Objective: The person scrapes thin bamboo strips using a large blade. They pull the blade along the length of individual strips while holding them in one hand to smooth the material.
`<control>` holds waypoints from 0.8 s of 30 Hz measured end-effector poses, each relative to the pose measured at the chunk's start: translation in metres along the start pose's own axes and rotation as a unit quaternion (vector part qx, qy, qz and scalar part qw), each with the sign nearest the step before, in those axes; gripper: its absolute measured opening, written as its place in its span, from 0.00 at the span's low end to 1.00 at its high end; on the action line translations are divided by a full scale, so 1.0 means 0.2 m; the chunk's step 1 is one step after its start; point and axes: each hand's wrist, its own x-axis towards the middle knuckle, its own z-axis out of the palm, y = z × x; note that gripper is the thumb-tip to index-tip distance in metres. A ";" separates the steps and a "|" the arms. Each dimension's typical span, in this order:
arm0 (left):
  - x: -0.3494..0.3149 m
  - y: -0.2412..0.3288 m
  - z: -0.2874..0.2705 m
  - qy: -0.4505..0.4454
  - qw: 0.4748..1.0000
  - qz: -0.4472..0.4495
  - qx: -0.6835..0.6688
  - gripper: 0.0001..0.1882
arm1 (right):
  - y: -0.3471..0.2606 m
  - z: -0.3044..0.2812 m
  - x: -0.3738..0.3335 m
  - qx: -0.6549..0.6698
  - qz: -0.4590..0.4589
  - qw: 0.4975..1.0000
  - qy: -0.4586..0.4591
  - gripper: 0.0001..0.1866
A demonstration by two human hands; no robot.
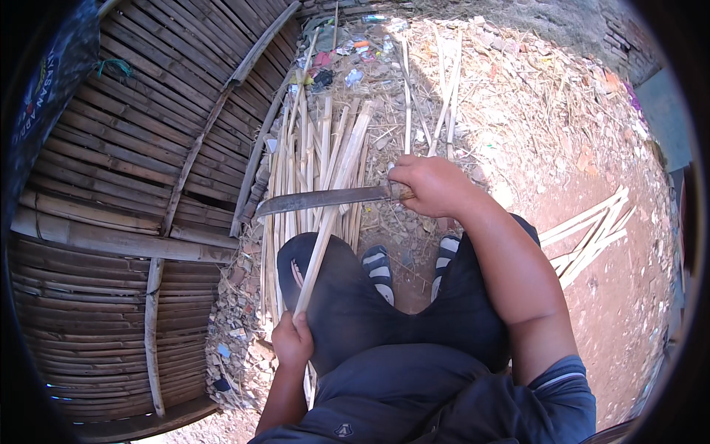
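Observation:
My right hand [436, 185] is closed around the handle of a machete [318, 200]. Its long dark blade points left and lies across a pale split bamboo strip [325, 238], seemingly touching it. My left hand [293, 339] grips the near end of that strip beside my left thigh. The strip slants away over my left knee, its far end above a pile of similar bamboo strips [305, 159] on the ground. How the left fingers wrap underneath is partly hidden.
A slatted bamboo wall [111, 148] stands close on the left. More strips lie at the right [588, 237] and ahead [451, 89]. Litter and rubble [355, 55] cover the far ground. My sandalled feet [379, 274] are between the knees.

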 end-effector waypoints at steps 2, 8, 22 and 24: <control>0.00 0.00 -0.01 -0.009 1.000 -0.008 0.005 0.20 | -0.09 0.02 0.02 -0.025 -0.037 0.996 -0.081 0.20; -0.01 -0.06 -0.08 -0.025 0.998 -0.009 -0.049 0.24 | 0.01 -0.05 0.00 0.020 -0.025 0.999 0.038 0.17; 0.15 0.30 -0.17 -0.113 0.969 -0.061 -0.210 0.20 | -0.24 -0.22 -0.14 -0.046 -0.066 0.996 -0.049 0.19; 0.14 0.32 -0.19 -0.112 0.970 -0.055 -0.210 0.20 | -0.18 -0.28 -0.17 -0.035 -0.047 0.998 -0.029 0.19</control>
